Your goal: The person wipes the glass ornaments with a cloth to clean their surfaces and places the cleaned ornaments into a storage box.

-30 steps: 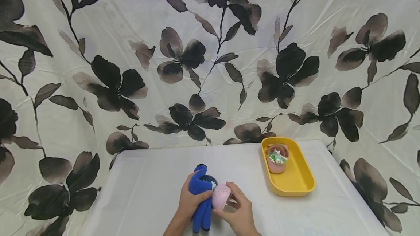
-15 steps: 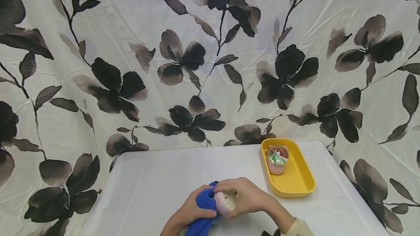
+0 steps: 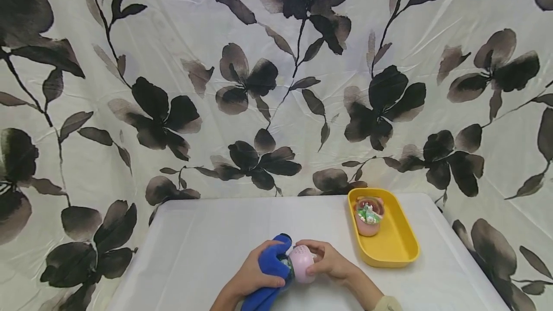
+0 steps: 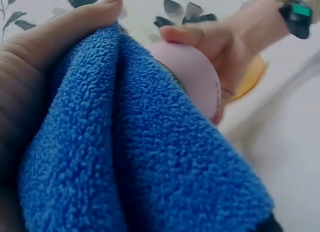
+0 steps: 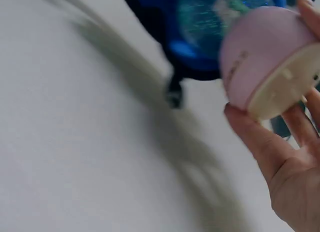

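Note:
My left hand (image 3: 252, 272) holds a blue terry cloth (image 3: 271, 259), folded round the glass dome of a snow globe. The dome (image 5: 202, 27) is partly covered by the cloth, with green and glitter showing inside. Its pink base (image 3: 301, 264) points to the right, so the globe lies tilted on its side above the table. Fingers and thumb of my right hand (image 3: 331, 264) grip that base by its edge. In the right wrist view the cream underside (image 5: 285, 85) of the base faces my palm. The left wrist view is mostly filled by the cloth's fuzzy folds (image 4: 150, 137).
At the back right of the white table (image 3: 194, 234) stands a yellow tray (image 3: 397, 248). A second snow globe (image 3: 368, 217), with a pink base, is in its left part. Behind the table hangs a floral curtain (image 3: 198, 133).
The right hand shifted over the base, then back to its right side, and the globe turned. The left hand and cloth moved slightly right, and the cloth is now bunched closer round the dome.

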The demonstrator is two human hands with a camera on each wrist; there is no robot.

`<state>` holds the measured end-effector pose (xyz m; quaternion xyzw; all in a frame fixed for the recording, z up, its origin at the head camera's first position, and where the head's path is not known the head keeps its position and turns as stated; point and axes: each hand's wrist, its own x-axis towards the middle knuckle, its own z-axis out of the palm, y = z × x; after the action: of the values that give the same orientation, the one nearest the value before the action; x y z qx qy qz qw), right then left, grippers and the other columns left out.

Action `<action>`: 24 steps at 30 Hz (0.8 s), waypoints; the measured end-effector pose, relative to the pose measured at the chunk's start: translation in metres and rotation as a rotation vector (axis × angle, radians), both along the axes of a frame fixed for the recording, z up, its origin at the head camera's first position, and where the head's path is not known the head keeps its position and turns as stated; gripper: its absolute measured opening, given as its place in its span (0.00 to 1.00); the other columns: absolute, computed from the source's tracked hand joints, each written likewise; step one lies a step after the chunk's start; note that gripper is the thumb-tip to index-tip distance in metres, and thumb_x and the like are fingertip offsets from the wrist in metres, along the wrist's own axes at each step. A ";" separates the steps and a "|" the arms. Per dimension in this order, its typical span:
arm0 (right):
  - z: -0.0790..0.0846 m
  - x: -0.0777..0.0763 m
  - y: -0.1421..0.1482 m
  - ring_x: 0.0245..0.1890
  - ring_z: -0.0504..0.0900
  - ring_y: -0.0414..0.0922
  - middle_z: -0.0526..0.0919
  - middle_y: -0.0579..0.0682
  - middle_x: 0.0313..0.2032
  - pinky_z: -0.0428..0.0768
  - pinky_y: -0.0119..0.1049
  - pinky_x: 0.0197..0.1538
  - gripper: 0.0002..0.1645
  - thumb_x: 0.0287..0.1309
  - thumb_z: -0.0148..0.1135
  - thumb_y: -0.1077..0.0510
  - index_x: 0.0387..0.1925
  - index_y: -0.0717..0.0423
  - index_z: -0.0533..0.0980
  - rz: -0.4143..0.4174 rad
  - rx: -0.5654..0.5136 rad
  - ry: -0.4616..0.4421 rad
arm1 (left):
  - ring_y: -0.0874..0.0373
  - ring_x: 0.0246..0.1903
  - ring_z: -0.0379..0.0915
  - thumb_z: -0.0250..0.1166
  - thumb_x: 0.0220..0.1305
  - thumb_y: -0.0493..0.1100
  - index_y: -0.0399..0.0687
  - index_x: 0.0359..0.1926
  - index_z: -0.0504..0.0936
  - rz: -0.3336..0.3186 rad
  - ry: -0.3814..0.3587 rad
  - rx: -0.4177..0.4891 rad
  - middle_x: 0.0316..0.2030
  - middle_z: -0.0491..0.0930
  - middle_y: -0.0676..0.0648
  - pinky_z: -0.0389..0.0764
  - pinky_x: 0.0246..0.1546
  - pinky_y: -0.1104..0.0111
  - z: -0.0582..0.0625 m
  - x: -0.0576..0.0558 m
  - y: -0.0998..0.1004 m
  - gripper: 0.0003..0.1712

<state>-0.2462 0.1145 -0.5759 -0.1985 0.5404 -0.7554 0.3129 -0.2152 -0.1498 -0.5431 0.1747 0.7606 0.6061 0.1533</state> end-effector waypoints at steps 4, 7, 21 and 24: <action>-0.015 0.015 -0.006 0.52 0.77 0.49 0.76 0.54 0.56 0.77 0.44 0.52 0.39 0.57 0.65 0.61 0.69 0.62 0.62 -0.094 -0.112 -0.179 | 0.44 0.52 0.69 0.79 0.43 0.42 0.59 0.65 0.71 0.051 0.019 0.071 0.58 0.72 0.43 0.73 0.45 0.50 0.001 -0.002 0.002 0.45; -0.016 0.029 -0.015 0.52 0.77 0.49 0.76 0.52 0.57 0.77 0.46 0.53 0.36 0.61 0.61 0.59 0.69 0.58 0.61 -0.191 -0.178 -0.257 | 0.43 0.53 0.69 0.78 0.43 0.41 0.56 0.65 0.70 0.099 0.033 0.142 0.58 0.71 0.41 0.73 0.46 0.49 0.001 -0.005 0.004 0.45; 0.004 0.078 -0.058 0.51 0.79 0.55 0.66 0.66 0.65 0.80 0.47 0.46 0.50 0.44 0.77 0.62 0.68 0.64 0.62 -0.749 0.022 -0.081 | 0.42 0.54 0.70 0.75 0.49 0.40 0.56 0.67 0.65 0.380 0.062 0.252 0.58 0.71 0.40 0.74 0.48 0.48 -0.017 0.001 0.025 0.44; 0.014 0.076 -0.052 0.54 0.78 0.56 0.70 0.60 0.63 0.81 0.41 0.46 0.50 0.35 0.82 0.59 0.64 0.54 0.69 -0.772 0.214 0.172 | 0.42 0.53 0.70 0.76 0.49 0.40 0.56 0.67 0.66 0.379 0.076 0.217 0.58 0.72 0.39 0.75 0.47 0.47 -0.018 0.000 0.027 0.45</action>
<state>-0.1700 0.0622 -0.5615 -0.0099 0.6748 -0.7376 -0.0208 -0.2152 -0.1233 -0.5609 0.0666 0.7154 0.6954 -0.0117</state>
